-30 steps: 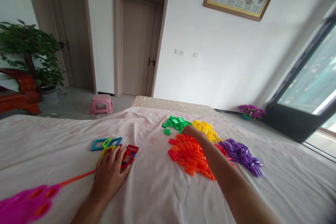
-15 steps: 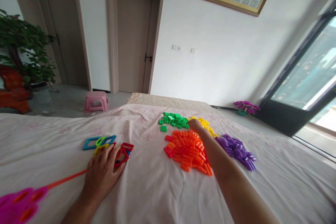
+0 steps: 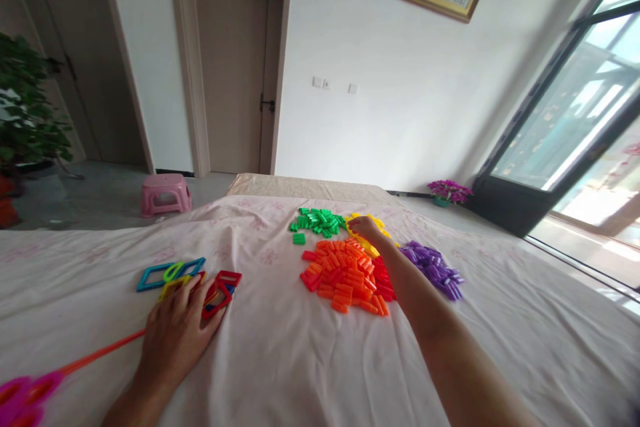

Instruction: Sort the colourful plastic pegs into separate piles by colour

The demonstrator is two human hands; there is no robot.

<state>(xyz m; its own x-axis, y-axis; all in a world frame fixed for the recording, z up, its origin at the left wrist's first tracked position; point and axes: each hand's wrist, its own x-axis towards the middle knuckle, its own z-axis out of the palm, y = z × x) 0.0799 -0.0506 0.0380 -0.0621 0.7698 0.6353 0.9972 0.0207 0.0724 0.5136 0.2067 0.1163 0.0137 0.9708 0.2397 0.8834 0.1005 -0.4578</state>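
Observation:
My left hand (image 3: 175, 327) lies open, its fingers stretched over a cluster of plastic magnetic frame tiles. Around it show a blue square tile (image 3: 150, 277), a light green curved piece (image 3: 173, 271), a yellow tile (image 3: 173, 287) and red tiles (image 3: 227, 277); the hand covers part of them. My right hand (image 3: 367, 228) reaches far forward over the pile of yellow blocks (image 3: 370, 248). Its fingers are curled together at the pile's left side, beside the green blocks (image 3: 320, 221). What they hold, if anything, is too small to make out.
Orange blocks (image 3: 345, 273) lie before my right hand, with red blocks (image 3: 384, 280) partly behind my forearm. Purple blocks (image 3: 434, 268) are to the right. An orange stick (image 3: 105, 352) with magenta rings (image 3: 43, 388) lies left. Beyond the cloth-covered surface (image 3: 280, 360) stands a pink stool (image 3: 166, 193).
The view has turned a little to the right, so everything sits farther left. My right hand has shifted slightly over the yellow blocks, fingers now showing more. My left hand stays on the tiles.

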